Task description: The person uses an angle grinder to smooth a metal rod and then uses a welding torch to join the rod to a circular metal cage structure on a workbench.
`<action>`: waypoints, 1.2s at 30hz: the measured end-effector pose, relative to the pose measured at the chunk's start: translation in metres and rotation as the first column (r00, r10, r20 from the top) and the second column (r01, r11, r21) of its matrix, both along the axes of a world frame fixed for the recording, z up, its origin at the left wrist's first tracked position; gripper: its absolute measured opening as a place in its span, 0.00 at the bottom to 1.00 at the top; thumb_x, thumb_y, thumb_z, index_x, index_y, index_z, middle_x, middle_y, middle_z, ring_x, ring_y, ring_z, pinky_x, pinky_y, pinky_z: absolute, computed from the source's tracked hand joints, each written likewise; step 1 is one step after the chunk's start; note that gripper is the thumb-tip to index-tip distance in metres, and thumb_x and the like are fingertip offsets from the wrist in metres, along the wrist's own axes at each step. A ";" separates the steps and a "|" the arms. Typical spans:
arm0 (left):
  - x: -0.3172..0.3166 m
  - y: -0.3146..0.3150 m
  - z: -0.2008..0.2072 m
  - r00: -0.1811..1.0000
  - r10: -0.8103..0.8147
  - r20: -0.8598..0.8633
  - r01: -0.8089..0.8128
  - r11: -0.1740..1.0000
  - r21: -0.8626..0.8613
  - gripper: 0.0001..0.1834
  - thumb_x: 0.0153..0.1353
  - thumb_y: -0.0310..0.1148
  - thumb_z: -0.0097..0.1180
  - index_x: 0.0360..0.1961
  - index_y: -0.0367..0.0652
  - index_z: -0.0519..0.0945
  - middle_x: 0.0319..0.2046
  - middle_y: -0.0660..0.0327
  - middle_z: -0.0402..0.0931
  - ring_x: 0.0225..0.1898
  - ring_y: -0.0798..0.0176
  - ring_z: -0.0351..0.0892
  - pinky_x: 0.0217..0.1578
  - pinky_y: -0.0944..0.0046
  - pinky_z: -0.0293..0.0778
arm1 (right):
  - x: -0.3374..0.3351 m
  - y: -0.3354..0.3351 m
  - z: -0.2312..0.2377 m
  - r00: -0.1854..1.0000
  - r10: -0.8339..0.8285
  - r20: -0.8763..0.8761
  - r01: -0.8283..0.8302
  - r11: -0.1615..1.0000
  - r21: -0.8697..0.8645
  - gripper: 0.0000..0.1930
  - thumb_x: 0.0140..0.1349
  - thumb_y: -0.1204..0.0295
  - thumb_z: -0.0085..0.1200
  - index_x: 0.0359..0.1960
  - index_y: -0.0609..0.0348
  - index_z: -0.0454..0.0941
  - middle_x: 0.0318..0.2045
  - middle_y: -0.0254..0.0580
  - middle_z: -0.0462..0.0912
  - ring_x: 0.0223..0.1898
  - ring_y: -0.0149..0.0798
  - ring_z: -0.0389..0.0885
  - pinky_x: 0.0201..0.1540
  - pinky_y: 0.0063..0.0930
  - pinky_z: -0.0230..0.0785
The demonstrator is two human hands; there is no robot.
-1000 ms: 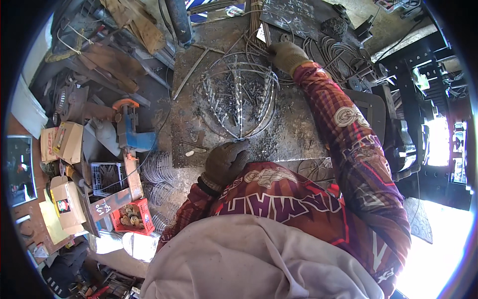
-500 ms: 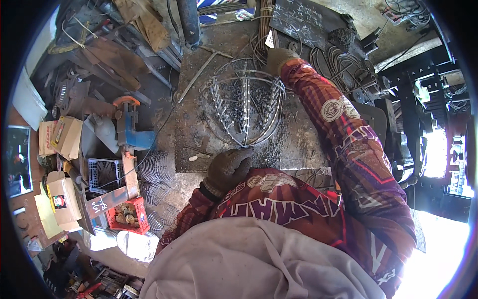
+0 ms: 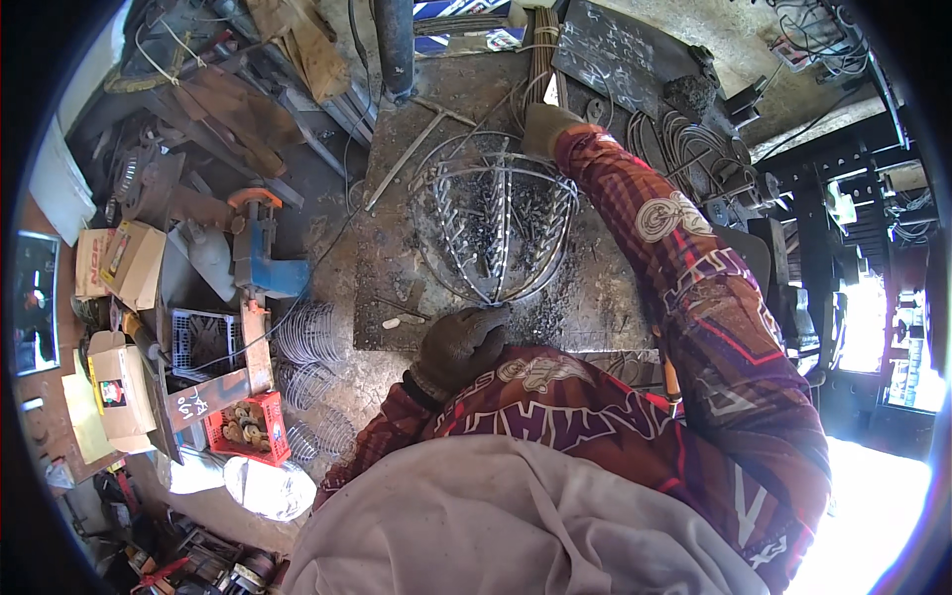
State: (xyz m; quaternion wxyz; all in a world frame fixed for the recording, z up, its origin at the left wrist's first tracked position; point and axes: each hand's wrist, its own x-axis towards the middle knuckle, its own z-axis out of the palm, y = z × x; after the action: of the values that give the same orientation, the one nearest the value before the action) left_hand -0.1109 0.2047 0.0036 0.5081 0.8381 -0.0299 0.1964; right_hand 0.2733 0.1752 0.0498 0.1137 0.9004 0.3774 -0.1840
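Note:
A metal wire cage, made of round hoops and curved ribs meeting at its near end, rests on the worktable. My left hand, in a dark glove, is closed at that near end, thumb and fingers curled against the wire. Past the cage's far right side reaches my right hand, also gloved, beside the lower end of a bundle of thin metal rods. Its fingers are hidden from above, so what it touches cannot be made out.
A T-shaped metal bar lies left of the cage. Dark grit covers the tabletop. Coiled wire and a dark plate with chalk marks are at the far right. Wire rings and a red crate stand left.
The view has shifted slightly. My right hand has moved a little left and nearer across the table. My left hand stays at the cage's near end, and the cage looks slightly tilted.

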 end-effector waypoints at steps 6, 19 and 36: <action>-0.001 0.002 -0.002 1.000 0.010 -0.016 -0.009 0.999 0.041 0.18 0.64 0.36 0.63 0.54 0.44 0.85 0.42 0.51 0.86 0.38 0.45 0.85 0.40 0.49 0.80 | 0.004 -0.003 0.014 0.996 -0.088 0.029 0.082 0.983 0.162 0.20 0.59 0.61 0.57 0.48 0.60 0.88 0.48 0.56 0.88 0.52 0.55 0.87 0.54 0.45 0.79; 0.002 0.002 0.002 1.000 -0.011 -0.026 0.012 0.999 0.033 0.15 0.65 0.35 0.63 0.51 0.42 0.85 0.42 0.48 0.87 0.41 0.44 0.87 0.42 0.50 0.82 | 0.090 -0.072 0.139 0.999 -0.012 -0.044 0.028 0.919 0.393 0.21 0.64 0.60 0.54 0.51 0.62 0.83 0.36 0.44 0.87 0.35 0.42 0.86 0.40 0.36 0.78; 0.008 0.003 0.016 0.983 -0.023 -0.180 0.028 0.999 0.026 0.16 0.64 0.33 0.62 0.51 0.38 0.84 0.39 0.46 0.86 0.38 0.43 0.87 0.39 0.51 0.83 | 0.107 0.020 0.098 0.919 0.196 -0.341 0.108 0.708 0.698 0.12 0.70 0.65 0.56 0.42 0.61 0.86 0.23 0.29 0.78 0.23 0.25 0.76 0.27 0.22 0.72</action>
State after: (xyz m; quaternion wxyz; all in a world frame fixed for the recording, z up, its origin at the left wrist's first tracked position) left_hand -0.1030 0.2073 0.0197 0.4993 0.8590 0.0025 0.1131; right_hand 0.3798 0.1957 0.1482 -0.3116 0.8099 0.4555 -0.1987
